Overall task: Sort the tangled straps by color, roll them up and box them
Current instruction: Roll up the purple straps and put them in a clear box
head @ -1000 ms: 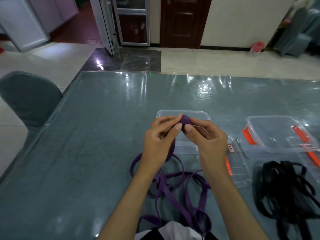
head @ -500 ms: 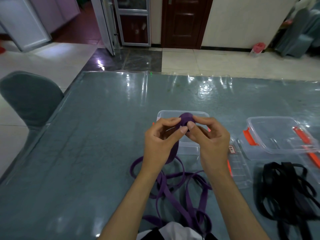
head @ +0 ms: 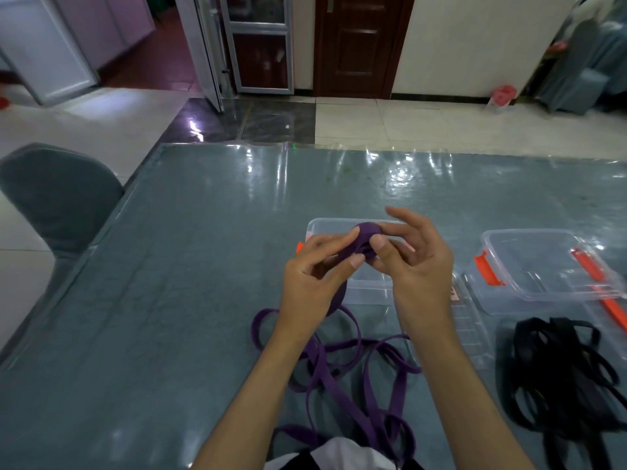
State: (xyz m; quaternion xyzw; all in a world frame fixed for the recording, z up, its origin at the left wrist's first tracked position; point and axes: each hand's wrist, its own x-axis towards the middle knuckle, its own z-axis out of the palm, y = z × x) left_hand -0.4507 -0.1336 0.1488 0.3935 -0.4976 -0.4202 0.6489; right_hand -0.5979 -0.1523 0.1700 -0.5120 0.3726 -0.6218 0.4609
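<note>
Head view: both hands, left hand (head: 314, 283) and right hand (head: 412, 266), are pinching the purple strap (head: 364, 240) roll; soft, limp webbing, likely needing fingertip pressure on the coil's flat sides.

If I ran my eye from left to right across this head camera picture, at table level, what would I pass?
Grey chair → left hand → purple roll pinched by both hands → right hand → empty clear box with orange latches. The black straps lie nearer, below that box.
</note>
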